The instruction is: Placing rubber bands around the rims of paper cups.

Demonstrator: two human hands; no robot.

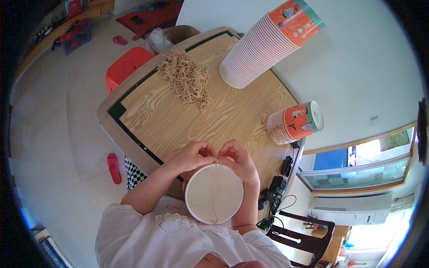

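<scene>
A white paper cup (214, 194) with an orange outside rests in my lap against the table edge, its open mouth facing up. A thin tan string (213, 205) runs across its inside from the far rim to the near rim. My left hand (193, 155) and my right hand (239, 157) meet just above the far rim. Both pinch the string end between fingertips at the rim.
A wooden table (178, 120) holds a pile of tan strings (185, 79), a tall stack of orange paper cups (263, 44) lying over and a shorter stack (292, 123). A red stool (127, 64), a cardboard box (172, 36), cables (275, 183) and a black chair (308, 239) stand around.
</scene>
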